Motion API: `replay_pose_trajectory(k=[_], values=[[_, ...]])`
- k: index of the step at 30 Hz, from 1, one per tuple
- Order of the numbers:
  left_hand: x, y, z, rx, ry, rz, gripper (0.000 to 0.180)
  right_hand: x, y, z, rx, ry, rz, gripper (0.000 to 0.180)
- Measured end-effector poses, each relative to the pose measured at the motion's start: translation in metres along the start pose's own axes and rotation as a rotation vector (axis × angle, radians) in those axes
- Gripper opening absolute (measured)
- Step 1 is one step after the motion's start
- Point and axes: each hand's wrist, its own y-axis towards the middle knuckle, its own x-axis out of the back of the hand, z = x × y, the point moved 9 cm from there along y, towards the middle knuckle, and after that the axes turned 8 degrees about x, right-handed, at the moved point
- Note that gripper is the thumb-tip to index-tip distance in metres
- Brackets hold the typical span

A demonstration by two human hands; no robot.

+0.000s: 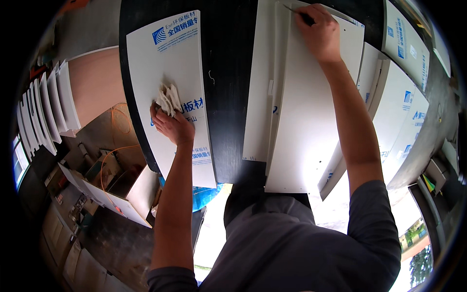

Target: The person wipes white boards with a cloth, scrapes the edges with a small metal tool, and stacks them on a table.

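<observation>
My left hand point(171, 127) is closed around a crumpled off-white cloth point(169, 98). It rests on a white board point(146, 63) with blue print, which lies lengthwise on the black table point(226, 97). At the far end on the right, my right hand point(322, 35) grips a thin tool point(288, 8) with a narrow pointed end; most of it is hidden in the fingers, so its kind is unclear. That tip is over the far edge of a plain white board point(306, 107) with small dark holes. Partly under this board lies another white board point(258, 92).
More white boards point(401, 97) with blue print are stacked at the right. Several panels point(51, 104) stand in a row at far left, by a brownish board point(95, 82). Below them is an open wooden box point(141, 197) with an orange cord point(103, 165).
</observation>
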Motion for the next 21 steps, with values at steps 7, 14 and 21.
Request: replay_pose_trajectory(k=[7, 14, 21], values=[[0.001, -0.004, 0.003, 0.021, 0.012, -0.005, 0.037, 0.022, -0.116, 0.081, 0.075, 0.11, 0.236, 0.013], [0.0, 0.0, 0.001, 0.018, 0.02, -0.025, 0.037, 0.026, -0.039, 0.014, 0.042, 0.084, 0.032, 0.008], [0.0, -0.001, 0.003, 0.016, 0.021, -0.039, 0.037, 0.006, -0.038, 0.041, -0.006, 0.133, 0.151, 0.005]])
